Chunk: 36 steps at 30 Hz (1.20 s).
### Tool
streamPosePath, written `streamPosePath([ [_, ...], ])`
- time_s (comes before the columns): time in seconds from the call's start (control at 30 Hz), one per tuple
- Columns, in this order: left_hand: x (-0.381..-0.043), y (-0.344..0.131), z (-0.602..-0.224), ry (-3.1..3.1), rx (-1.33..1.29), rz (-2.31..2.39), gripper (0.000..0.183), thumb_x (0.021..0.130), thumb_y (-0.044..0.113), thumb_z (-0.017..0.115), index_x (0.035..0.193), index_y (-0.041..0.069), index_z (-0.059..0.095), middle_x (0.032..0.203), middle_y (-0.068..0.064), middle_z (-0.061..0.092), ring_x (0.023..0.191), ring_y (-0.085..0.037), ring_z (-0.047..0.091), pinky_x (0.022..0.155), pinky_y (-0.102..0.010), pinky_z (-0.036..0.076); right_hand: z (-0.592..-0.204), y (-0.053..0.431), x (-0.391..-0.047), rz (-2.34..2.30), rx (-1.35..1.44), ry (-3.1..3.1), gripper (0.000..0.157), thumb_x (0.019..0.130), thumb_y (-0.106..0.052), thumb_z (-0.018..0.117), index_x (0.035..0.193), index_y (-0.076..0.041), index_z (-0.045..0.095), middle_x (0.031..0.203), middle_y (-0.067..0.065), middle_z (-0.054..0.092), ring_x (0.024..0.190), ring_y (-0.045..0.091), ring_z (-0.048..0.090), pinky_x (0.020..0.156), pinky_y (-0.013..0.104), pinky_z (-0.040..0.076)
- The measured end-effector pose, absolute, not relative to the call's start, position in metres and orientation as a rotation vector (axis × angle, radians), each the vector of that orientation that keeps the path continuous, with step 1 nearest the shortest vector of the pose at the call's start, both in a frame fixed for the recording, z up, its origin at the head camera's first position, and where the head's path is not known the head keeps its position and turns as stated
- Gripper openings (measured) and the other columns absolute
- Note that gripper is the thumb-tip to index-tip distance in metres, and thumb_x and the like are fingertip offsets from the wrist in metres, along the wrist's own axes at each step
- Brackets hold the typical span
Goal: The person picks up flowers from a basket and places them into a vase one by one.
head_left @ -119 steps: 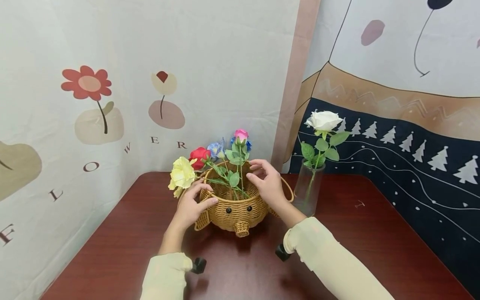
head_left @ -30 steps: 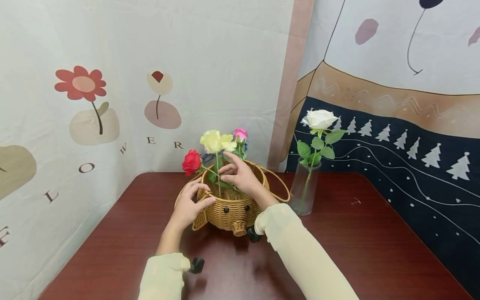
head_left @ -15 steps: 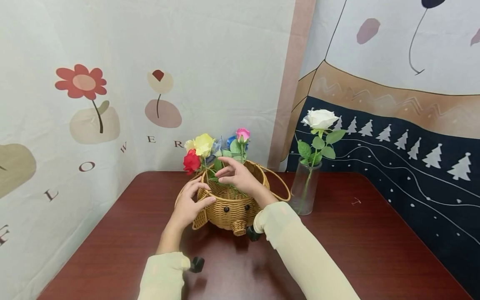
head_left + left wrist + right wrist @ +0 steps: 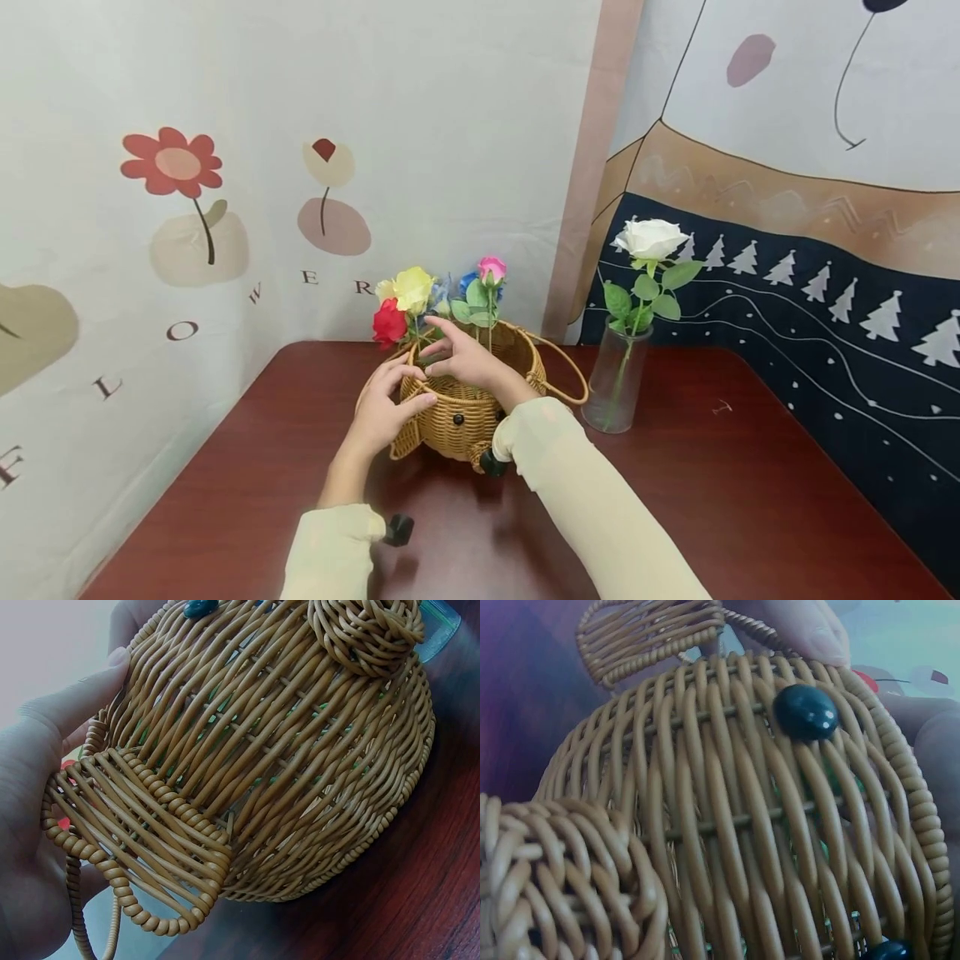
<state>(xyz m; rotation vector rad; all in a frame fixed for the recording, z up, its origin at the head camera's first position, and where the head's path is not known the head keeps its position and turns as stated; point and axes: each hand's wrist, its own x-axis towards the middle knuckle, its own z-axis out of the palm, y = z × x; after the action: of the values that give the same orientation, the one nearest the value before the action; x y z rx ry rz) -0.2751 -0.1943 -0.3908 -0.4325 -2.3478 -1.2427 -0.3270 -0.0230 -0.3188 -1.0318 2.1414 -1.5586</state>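
Observation:
The wicker basket, shaped like an animal with button eyes and a snout, stands on the table. My left hand grips its left rim, thumb in front and fingers behind; in the left wrist view the thumb presses the weave near the ear flap. Over the basket mouth, my right hand reaches left with loosely bent fingers beside the yellow flower's stem; contact is unclear. The yellow flower, a red rose, a pink rose and blue flowers stand in the basket.
A clear glass vase holding a white rose stands to the basket's right. The basket's handle loops out towards it. Printed cloths hang behind the dark red table.
The yellow flower, earlier hanging out at the left, came upright over the basket, then leaned left behind the red rose. My right hand followed leftward. My left hand stays on the rim.

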Motion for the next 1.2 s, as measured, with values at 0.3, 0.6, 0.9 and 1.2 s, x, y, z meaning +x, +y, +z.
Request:
streamPosePath([
  [0.3, -0.267, -0.193, -0.376, -2.330, -0.464, -1.259, 0.031, 0.069, 0.035, 0.070, 0.092, 0.018, 0.058, 0.129, -0.009, 0.039, 0.117, -0.027, 0.034, 0.088, -0.045, 0.035, -0.331, -0.031, -0.342, -1.451, -1.068, 2.080, 0.082, 0.077, 0.011, 0.050, 0.139, -0.022, 0.007, 0.114, 0.013, 0.052, 0.102, 0.017, 0.051, 0.073, 0.028, 0.044],
  [0.6, -0.259, -0.189, -0.368, -2.310, -0.483, -1.281, 0.030, 0.070, 0.028, 0.071, 0.092, 0.012, 0.058, 0.128, -0.014, 0.039, 0.116, -0.032, 0.034, 0.087, -0.048, 0.034, -0.332, -0.030, -0.341, -1.516, -1.034, 2.027, 0.086, 0.074, 0.015, 0.048, 0.139, -0.022, 0.006, 0.117, 0.017, 0.049, 0.111, 0.022, 0.045, 0.065, 0.027, 0.043],
  [0.9, -0.273, -0.193, -0.387, -2.342, -0.441, -1.243, 0.033, 0.068, 0.041, 0.069, 0.091, 0.022, 0.057, 0.129, -0.004, 0.040, 0.118, -0.023, 0.034, 0.090, -0.043, 0.033, -0.320, -0.020, -0.327, -1.868, -0.974, 1.999, 0.070, 0.080, 0.011, 0.050, 0.137, -0.014, 0.018, 0.103, 0.031, 0.052, 0.098, 0.038, 0.051, 0.079, 0.034, 0.044],
  [1.2, -0.251, -0.181, -0.364, -2.306, -0.461, -1.320, 0.030, 0.070, 0.022, 0.072, 0.091, 0.006, 0.057, 0.127, -0.016, 0.039, 0.116, -0.033, 0.034, 0.089, -0.047, 0.033, -0.325, -0.016, -0.334, -2.129, -0.903, 2.064, 0.043, 0.083, 0.000, 0.054, 0.124, -0.006, 0.043, 0.081, 0.020, 0.058, 0.079, 0.039, 0.055, 0.078, 0.035, 0.044],
])
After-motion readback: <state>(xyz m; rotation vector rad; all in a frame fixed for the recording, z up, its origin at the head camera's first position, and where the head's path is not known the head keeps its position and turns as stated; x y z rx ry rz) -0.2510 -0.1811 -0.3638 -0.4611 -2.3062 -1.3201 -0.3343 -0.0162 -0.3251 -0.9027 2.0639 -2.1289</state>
